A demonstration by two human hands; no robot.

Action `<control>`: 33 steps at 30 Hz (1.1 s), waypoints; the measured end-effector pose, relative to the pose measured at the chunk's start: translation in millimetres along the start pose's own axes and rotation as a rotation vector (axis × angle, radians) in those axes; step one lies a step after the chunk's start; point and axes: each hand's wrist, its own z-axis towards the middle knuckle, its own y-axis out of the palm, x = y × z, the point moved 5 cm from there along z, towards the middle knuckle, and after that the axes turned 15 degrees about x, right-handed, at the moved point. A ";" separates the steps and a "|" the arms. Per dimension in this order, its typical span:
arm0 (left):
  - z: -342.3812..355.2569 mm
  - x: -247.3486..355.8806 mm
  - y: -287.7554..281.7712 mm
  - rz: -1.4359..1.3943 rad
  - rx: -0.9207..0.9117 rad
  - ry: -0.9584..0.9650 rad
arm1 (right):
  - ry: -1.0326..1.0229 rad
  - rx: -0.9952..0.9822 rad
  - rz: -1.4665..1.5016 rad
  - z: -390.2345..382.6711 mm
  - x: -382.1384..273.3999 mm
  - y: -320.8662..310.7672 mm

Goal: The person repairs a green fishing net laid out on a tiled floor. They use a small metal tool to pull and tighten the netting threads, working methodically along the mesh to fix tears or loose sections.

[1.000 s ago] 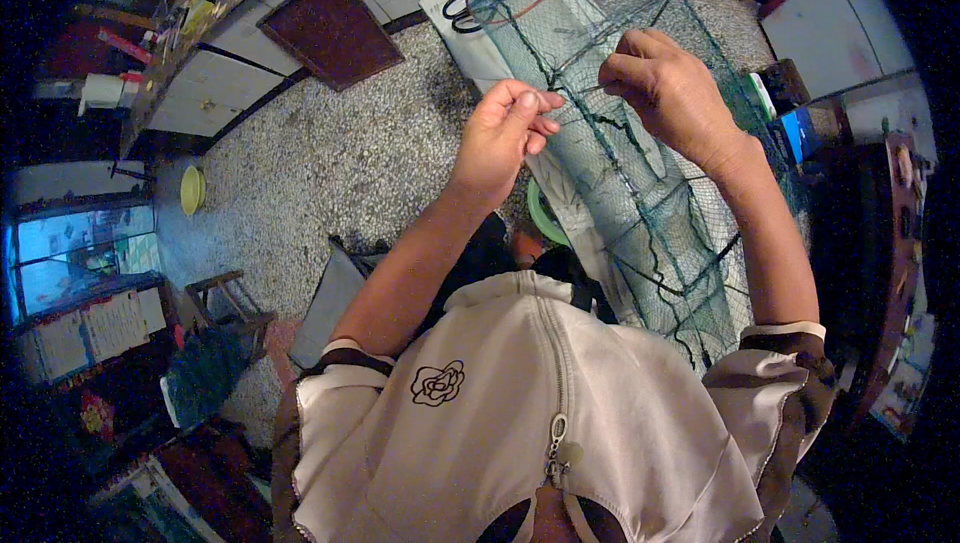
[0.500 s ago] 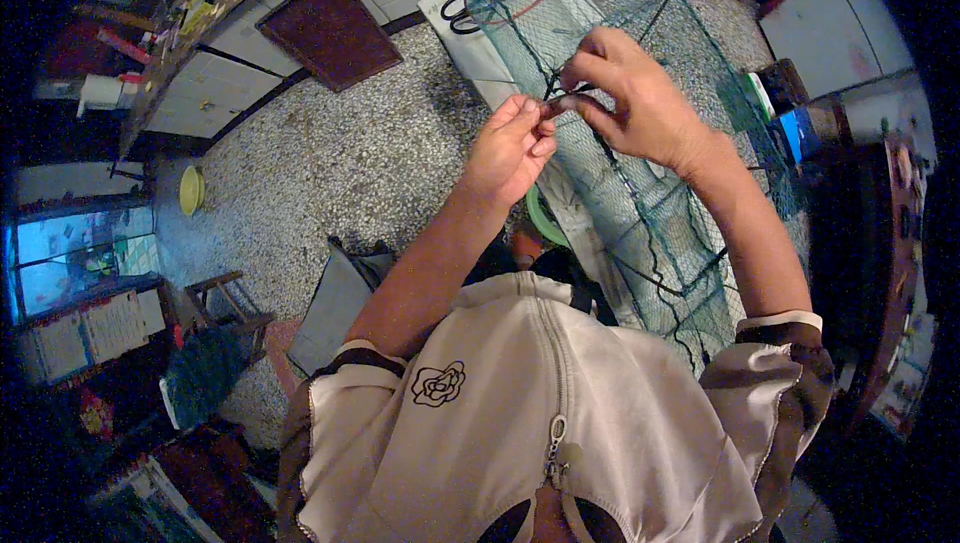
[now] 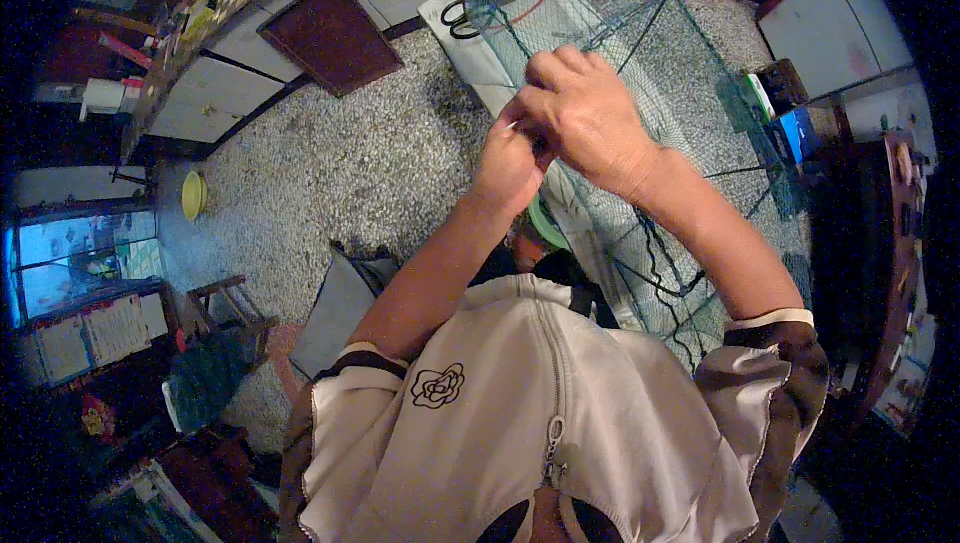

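A long green net cage (image 3: pixel 650 73) with a wire frame lies stretched over a white bench (image 3: pixel 470 38) in front of me. My left hand (image 3: pixel 508 165) is raised at the cage's near side, its fingertips pinching a thin white sliver (image 3: pixel 511 126) against the mesh. My right hand (image 3: pixel 590 115) lies curled over the left fingertips and grips the mesh there. Both hands touch each other. What lies between the fingers is hidden by the right hand.
Black-handled scissors (image 3: pixel 462 18) rest on the bench's far end. A speckled stone floor (image 3: pixel 330 153) spreads left, with a brown mat (image 3: pixel 330 35), a yellow bowl (image 3: pixel 192 195) and a small stool (image 3: pixel 235 313). Blue and green boxes (image 3: pixel 790 128) stand at right.
My right hand has come left and down from a raised position, apart from the left, to close over the left fingertips. My left hand has barely shifted.
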 end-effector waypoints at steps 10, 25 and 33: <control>0.3 -3.7 -17.3 0.501 -0.035 0.348 | -0.076 0.005 0.408 -2.3 -26.3 -6.3; -14.6 17.7 7.9 0.949 -0.158 0.910 | 0.481 0.389 0.981 44.8 -25.8 -62.8; -29.1 36.9 36.3 1.004 -0.180 0.957 | 0.359 0.816 1.155 67.2 14.2 -145.5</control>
